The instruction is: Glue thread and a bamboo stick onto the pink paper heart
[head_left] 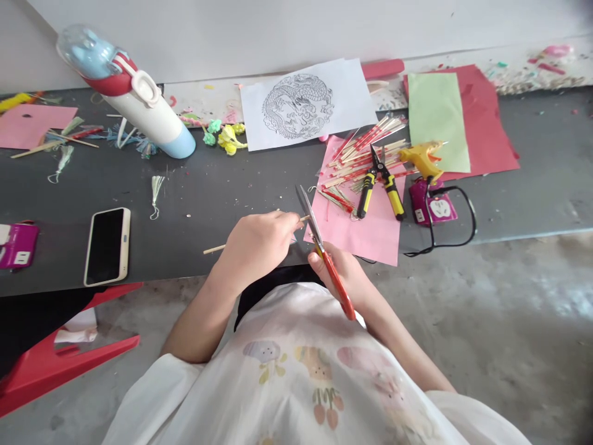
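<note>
My left hand (pixel 264 244) is closed round a thin wooden stick (pixel 214 250), whose ends poke out on both sides of the fist. In my right hand (pixel 340 266) is a pair of scissors (pixel 334 281) with red handles. Their blades part slightly and point away from me, with the stick's right end at them. Beneath and beyond the scissors lies a pink paper sheet (pixel 370 238). On that sheet rest a bundle of red-and-cream sticks (pixel 356 157) and yellow-black pliers (pixel 382 185) with spread handles.
A yellow glue gun (pixel 424 157) with a black cord lies right of the pliers, by a purple packet (pixel 433 201). Behind are a dragon print (pixel 299 108) and green paper (pixel 440 123). A bottle (pixel 139 105) and a phone (pixel 108 246) are at left.
</note>
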Demonstrator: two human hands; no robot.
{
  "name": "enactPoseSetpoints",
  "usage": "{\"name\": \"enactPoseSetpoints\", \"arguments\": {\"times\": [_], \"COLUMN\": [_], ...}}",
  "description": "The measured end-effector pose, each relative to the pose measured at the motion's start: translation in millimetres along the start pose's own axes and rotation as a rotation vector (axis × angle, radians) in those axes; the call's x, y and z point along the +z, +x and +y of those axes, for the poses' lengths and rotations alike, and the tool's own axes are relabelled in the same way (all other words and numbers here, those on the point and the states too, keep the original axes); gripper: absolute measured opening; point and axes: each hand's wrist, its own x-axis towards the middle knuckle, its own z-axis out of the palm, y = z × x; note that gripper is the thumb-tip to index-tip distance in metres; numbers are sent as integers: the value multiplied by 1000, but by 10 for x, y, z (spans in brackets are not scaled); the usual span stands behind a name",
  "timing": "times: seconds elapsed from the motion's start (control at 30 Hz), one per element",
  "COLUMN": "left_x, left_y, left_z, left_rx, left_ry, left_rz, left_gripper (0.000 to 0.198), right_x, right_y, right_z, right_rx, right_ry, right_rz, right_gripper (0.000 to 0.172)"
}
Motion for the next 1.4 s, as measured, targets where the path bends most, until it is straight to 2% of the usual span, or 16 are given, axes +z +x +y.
{"name": "enactPoseSetpoints", "arguments": {"times": [0.13, 0.3, 0.6, 0.77, 0.83, 1.0, 1.1, 1.2, 1.4], "left_x": [-52, -78, -110, -133, -93, 98, 184, 217, 210], "left_y": [53, 97, 84, 40, 11, -21, -1, 19, 8], "left_z": [-46, -61, -6, 108, 163, 200, 145, 87, 70], "left_rx": [6, -24, -41, -28, -13, 78, 189, 250, 248], "left_ry": [-143, -247, -160, 88, 199, 380, 400, 380, 285], "left_rz": [-47, -127, -127, -106, -46, 364, 527, 583, 539], "left_gripper": [26, 26, 29, 27, 24, 17, 12, 13, 11], "right_x": [-35, -33, 36, 50, 48, 26, 4, -6, -13], "right_y": [-14, -17, 25, 28, 30, 41, 36, 24, 13], "right_z": [7, 14, 33, 46, 50, 72, 96, 118, 107], "right_rx": [-90, -98, 67, 69, 59, 24, 5, -32, -113], "right_ry": [2, 1, 79, 102, 128, 188, 204, 219, 215], "right_rz": [-53, -60, 30, 25, 27, 55, 30, -13, -65], "right_gripper": [50, 48, 50, 49, 48, 51, 54, 53, 50]}}
